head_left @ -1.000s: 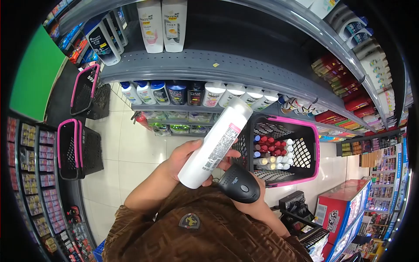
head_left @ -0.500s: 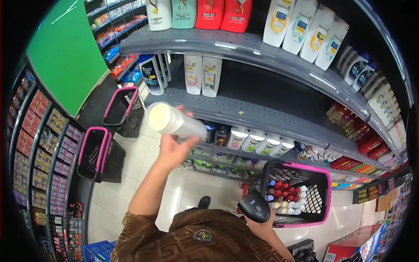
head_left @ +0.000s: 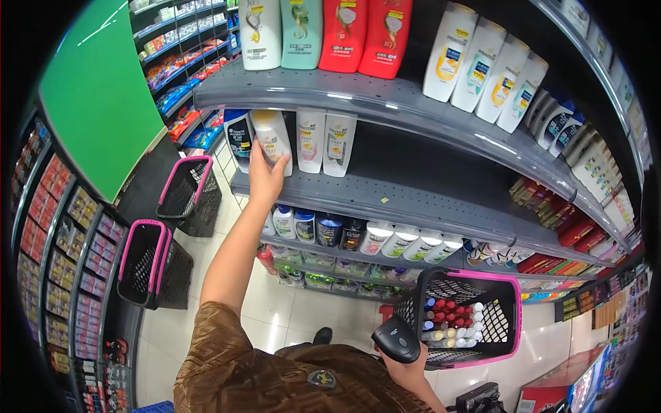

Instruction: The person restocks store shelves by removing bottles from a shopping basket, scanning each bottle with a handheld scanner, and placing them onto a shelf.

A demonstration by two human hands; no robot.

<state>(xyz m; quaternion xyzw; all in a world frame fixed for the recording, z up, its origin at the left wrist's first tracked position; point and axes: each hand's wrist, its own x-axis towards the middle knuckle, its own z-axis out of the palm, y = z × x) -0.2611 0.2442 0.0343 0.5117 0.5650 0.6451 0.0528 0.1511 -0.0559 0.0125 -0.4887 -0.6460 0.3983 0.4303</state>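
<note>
My left hand (head_left: 265, 173) is wrapped round a white Pantene bottle (head_left: 273, 135) with a pale yellow cap, at the left end of the middle shelf (head_left: 413, 196). The bottle leans slightly; whether its base rests on the shelf I cannot tell. Left of it stands a dark blue bottle (head_left: 238, 140), and to its right are two white Pantene bottles (head_left: 310, 142). Low in front of my body, my right hand (head_left: 407, 372) grips a black handheld barcode scanner (head_left: 396, 339). The scanner is beside a black basket with a pink rim (head_left: 518, 313).
Several capped bottles (head_left: 454, 315) lie packed in that basket. Two more baskets (head_left: 189, 196) stand at the left. The upper shelf (head_left: 330, 82) overhangs my left hand and carries shampoo bottles. Below is another row of bottles (head_left: 403, 239). A product rack (head_left: 62, 268) lines the far left.
My left hand has moved up and forward with the white bottle, from above the floor to the middle shelf, turning it upright. The right hand still grips the scanner, almost unmoved.
</note>
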